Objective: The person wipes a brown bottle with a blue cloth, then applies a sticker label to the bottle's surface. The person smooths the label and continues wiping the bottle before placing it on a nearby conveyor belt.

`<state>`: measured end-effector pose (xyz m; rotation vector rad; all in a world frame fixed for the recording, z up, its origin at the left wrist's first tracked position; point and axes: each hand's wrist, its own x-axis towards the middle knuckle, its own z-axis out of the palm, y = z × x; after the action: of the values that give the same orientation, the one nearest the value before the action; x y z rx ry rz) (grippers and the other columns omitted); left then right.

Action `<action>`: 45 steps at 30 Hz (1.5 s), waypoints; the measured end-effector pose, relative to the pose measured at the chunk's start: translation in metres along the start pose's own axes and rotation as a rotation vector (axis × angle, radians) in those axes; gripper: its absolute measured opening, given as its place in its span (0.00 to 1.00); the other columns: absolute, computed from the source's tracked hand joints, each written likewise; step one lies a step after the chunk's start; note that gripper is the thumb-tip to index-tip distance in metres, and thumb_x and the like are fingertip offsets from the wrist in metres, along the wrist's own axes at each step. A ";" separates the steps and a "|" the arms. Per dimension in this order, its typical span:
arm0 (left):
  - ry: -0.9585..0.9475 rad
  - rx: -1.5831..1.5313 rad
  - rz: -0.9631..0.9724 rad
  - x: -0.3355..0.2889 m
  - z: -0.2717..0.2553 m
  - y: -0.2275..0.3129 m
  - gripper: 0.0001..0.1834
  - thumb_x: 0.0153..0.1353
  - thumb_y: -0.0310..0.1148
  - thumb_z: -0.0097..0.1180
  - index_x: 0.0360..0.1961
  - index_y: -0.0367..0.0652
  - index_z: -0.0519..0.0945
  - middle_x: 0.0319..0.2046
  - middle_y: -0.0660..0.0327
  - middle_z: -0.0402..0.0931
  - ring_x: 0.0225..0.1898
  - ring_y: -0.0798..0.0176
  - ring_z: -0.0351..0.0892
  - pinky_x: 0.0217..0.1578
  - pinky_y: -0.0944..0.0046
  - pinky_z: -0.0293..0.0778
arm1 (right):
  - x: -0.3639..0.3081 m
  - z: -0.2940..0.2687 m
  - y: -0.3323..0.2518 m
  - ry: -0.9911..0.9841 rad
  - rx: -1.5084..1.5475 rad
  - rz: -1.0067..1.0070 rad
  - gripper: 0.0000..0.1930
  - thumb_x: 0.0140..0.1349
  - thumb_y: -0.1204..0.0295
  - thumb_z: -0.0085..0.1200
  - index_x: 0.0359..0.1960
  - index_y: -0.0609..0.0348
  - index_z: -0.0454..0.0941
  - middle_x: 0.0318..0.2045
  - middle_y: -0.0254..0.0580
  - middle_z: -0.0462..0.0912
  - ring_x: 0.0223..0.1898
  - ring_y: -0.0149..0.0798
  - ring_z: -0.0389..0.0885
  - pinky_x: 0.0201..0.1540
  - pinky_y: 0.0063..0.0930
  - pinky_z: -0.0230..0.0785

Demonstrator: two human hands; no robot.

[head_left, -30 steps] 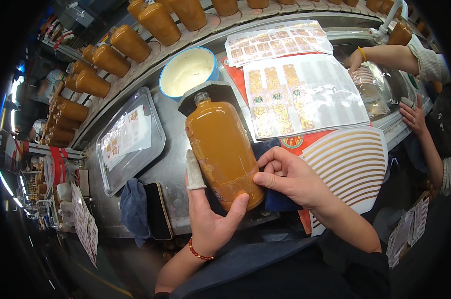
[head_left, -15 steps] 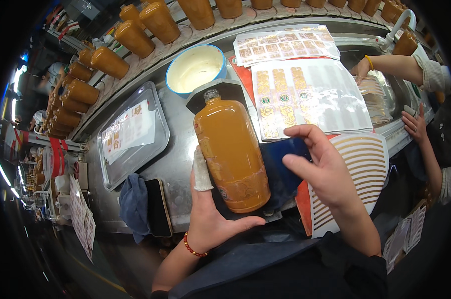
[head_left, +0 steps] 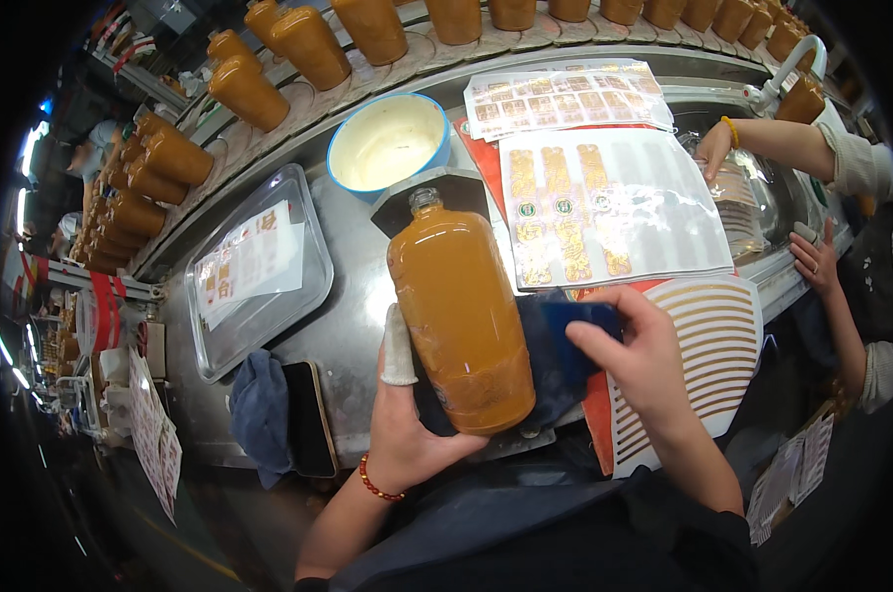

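An orange-brown glass bottle (head_left: 466,316) leans with its neck away from me against a dark angled rest (head_left: 392,212). My left hand (head_left: 407,424) wraps its lower left side, thumb under the base and a pale cloth cover on one finger. To the right of the bottle, my right hand (head_left: 639,360) pinches a flat blue scraper-like piece (head_left: 565,331) between thumb and fingers. Just beyond that hand lies a white sheet of gold decals (head_left: 663,197). A sheet of curved gold strips (head_left: 703,345) lies beside my right wrist.
A cream bowl with a blue rim (head_left: 387,143) stands behind the bottle. To the left are a clear tray (head_left: 318,281) with decal sheets, a blue cloth (head_left: 259,414) and a phone (head_left: 311,419). Bottles (head_left: 367,30) line a conveyor behind. A co-worker's hands (head_left: 717,148) work at the right.
My left thumb has closed in under the bottle's base. The right hand has lowered slightly, and more of the blue piece shows. Bottles on the conveyor have shifted.
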<state>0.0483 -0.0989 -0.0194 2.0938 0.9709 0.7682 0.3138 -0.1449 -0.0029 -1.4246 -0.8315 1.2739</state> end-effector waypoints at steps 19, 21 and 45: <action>0.039 0.136 0.004 -0.034 -0.046 -0.023 0.69 0.40 0.41 0.84 0.78 0.32 0.51 0.76 0.36 0.53 0.75 0.34 0.57 0.75 0.42 0.55 | -0.001 0.072 -0.028 0.061 -0.678 -0.508 0.14 0.54 0.80 0.72 0.43 0.57 0.90 0.30 0.37 0.80 0.31 0.33 0.78 0.37 0.26 0.71; 0.086 0.142 0.050 -0.039 -0.045 -0.043 0.68 0.42 0.43 0.83 0.78 0.32 0.52 0.75 0.36 0.53 0.75 0.33 0.56 0.75 0.41 0.52 | -0.013 0.096 -0.033 -0.173 -0.830 -0.801 0.18 0.46 0.83 0.68 0.42 0.56 0.91 0.31 0.35 0.79 0.34 0.36 0.74 0.38 0.29 0.66; 0.074 0.165 -0.006 -0.072 -0.081 -0.042 0.52 0.45 0.38 0.81 0.67 0.24 0.68 0.71 0.34 0.59 0.78 0.28 0.46 0.74 0.35 0.54 | -0.069 0.140 0.006 0.045 -0.311 -0.213 0.17 0.60 0.82 0.67 0.51 0.66 0.78 0.43 0.36 0.75 0.46 0.29 0.76 0.51 0.22 0.69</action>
<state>-0.0678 -0.1092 -0.0206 2.2157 1.1135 0.7904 0.1630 -0.1792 0.0198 -1.5531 -1.1552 0.9776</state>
